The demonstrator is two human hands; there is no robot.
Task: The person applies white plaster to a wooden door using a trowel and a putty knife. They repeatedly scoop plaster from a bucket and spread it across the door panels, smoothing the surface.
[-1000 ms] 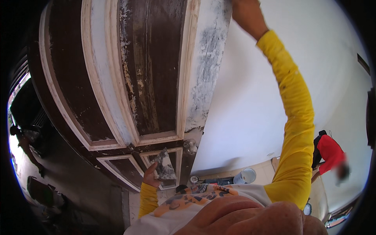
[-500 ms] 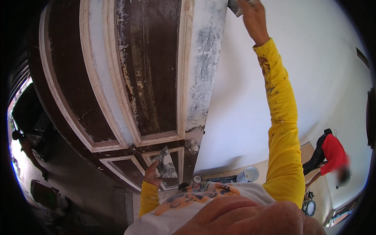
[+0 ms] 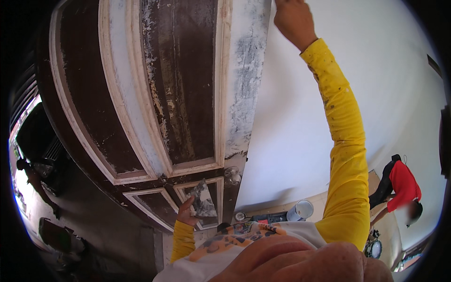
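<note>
A tall panelled door (image 3: 195, 89) stands before me, dark brown with pale, patchy mouldings. Its right stile (image 3: 245, 80) is smeared with whitish putty over grey. High up by that stile, my right hand (image 3: 296, 23) is closed at the picture's upper edge; the blade of its putty knife, seen half a second ago, lies out of view. Low down, my left hand (image 3: 187, 214) grips a broad putty knife (image 3: 204, 199), its metal blade coated with grey-white putty, in front of the lower panel. A round clear doorknob (image 3: 232, 176) sits to the right of that blade.
Beyond the door's edge runs a white wall (image 3: 300, 127). Below it stand an open pail (image 3: 300, 210) and a dark toolbox-like case (image 3: 268, 218). A person in a red top (image 3: 405, 185) bends at the right. Another person (image 3: 35, 181) stands far left near a vehicle (image 3: 35, 141).
My right hand has moved up along the stile, taking its putty knife's blade out of the picture. My left hand keeps its knife, shifted slightly with the view.
</note>
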